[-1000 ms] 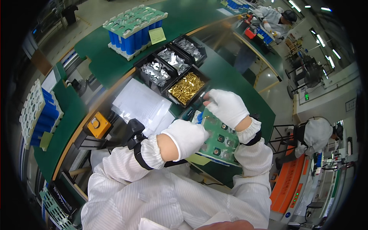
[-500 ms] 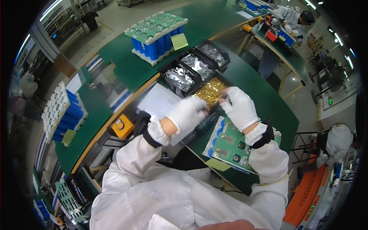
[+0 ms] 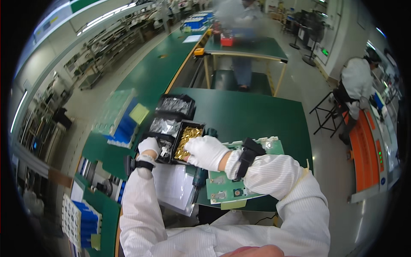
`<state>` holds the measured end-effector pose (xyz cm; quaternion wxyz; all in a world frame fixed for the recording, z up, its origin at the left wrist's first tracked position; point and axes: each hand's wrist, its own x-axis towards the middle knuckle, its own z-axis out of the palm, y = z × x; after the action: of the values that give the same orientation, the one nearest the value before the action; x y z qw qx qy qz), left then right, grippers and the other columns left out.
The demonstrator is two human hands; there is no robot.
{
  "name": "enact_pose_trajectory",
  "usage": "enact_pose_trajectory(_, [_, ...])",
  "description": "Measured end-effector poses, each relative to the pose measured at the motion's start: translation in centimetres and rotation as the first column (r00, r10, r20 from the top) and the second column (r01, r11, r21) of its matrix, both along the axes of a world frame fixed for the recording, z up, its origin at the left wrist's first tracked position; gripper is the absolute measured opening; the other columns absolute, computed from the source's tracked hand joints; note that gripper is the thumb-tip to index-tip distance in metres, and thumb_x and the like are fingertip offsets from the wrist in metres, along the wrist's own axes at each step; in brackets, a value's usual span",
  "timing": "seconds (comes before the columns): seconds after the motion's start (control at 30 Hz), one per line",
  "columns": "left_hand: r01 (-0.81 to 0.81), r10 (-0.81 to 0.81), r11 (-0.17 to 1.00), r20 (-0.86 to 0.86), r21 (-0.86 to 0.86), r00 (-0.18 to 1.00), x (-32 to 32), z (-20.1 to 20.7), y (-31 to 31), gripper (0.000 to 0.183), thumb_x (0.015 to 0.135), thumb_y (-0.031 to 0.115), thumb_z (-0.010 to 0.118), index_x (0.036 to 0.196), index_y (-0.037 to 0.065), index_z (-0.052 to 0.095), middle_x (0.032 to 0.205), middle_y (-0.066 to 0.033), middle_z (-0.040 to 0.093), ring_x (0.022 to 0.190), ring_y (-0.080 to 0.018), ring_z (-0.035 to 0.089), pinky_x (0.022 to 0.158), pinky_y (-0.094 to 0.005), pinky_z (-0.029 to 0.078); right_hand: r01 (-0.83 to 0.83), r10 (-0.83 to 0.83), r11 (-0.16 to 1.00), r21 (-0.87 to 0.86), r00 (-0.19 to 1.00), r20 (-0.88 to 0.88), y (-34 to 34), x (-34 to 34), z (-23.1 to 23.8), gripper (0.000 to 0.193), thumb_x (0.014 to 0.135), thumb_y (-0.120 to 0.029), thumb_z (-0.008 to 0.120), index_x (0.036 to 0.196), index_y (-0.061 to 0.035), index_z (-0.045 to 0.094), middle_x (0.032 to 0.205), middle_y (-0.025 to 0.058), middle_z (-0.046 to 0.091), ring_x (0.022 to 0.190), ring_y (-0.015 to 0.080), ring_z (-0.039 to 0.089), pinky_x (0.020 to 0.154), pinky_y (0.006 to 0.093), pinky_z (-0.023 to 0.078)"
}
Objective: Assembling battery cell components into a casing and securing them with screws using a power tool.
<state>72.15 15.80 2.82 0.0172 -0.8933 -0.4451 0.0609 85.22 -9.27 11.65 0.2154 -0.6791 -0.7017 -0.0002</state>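
Note:
My right hand [image 3: 206, 153], in a white glove, is over the near end of a black bin of brass-coloured screw-like pieces [image 3: 190, 136]. Its fingers are curled down at the near edge of the pieces, and whatever they pinch is hidden. At the nearest bin of silver metal pieces [image 3: 165, 144] is my gloved left hand [image 3: 148, 145], its fingers mostly hidden. Under my right forearm lies a block with a green top plate [image 3: 218, 189]. A dark power screwdriver [image 3: 199, 177] rests between that block and some white papers [image 3: 173, 182].
Two more bins of silver pieces [image 3: 165, 126] stand behind. A blue battery pack [image 3: 126, 124] with a yellow note is to the left; another pack [image 3: 81, 220] sits lower left. Across the green table [image 3: 244, 113], a blurred person stands at another bench. Someone sits at right near an orange machine [image 3: 364, 158].
The view has swung up and to the right. My left hand has moved from beside the brass pieces to the nearest silver-piece bin. My right hand stays by the brass pieces.

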Motion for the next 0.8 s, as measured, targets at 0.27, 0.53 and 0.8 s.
enact_pose_trajectory(0.27, [0.205,-0.201,0.956,-0.039,0.211,0.979,-0.3,-0.4,0.9,0.014,0.081,0.022,0.060,0.087,0.016,0.072,0.088,-0.0103,0.070,0.086,-0.0310,0.068,0.073,-0.0430,0.054,-0.007,0.007,1.000,-0.005,1.000,-0.017,0.0,0.2,0.2,0.029,0.086,-0.034,0.059,0.082,-0.0058,0.064,0.081,0.0135,0.065,0.077,0.0308,0.066,0.071,0.0410,0.052])
enact_pose_trajectory(0.53, [0.061,-0.113,0.972,0.225,0.228,0.968,-2.6,2.0,-0.2,0.019,0.093,0.030,0.055,0.094,0.012,0.063,0.088,-0.0160,0.068,0.084,-0.0340,0.067,0.070,-0.0469,0.052,-0.003,0.003,1.000,-0.018,1.000,-0.012,0.0,0.2,0.3,0.027,0.086,-0.032,0.059,0.082,-0.0066,0.065,0.081,0.0126,0.066,0.078,0.0310,0.066,0.071,0.0410,0.052])
enact_pose_trajectory(0.8, [0.674,0.701,0.489,0.709,-0.554,0.075,-3.4,0.3,-6.3,0.017,0.095,0.017,0.056,0.109,0.007,0.054,0.098,-0.0039,0.061,0.087,-0.0169,0.063,0.075,-0.0379,0.057,0.001,0.022,0.987,0.159,0.989,-0.144,0.5,0.2,-1.0,0.030,0.085,-0.030,0.063,0.106,-0.0078,0.064,0.093,0.0129,0.066,0.087,0.0303,0.066,0.078,0.0397,0.053])
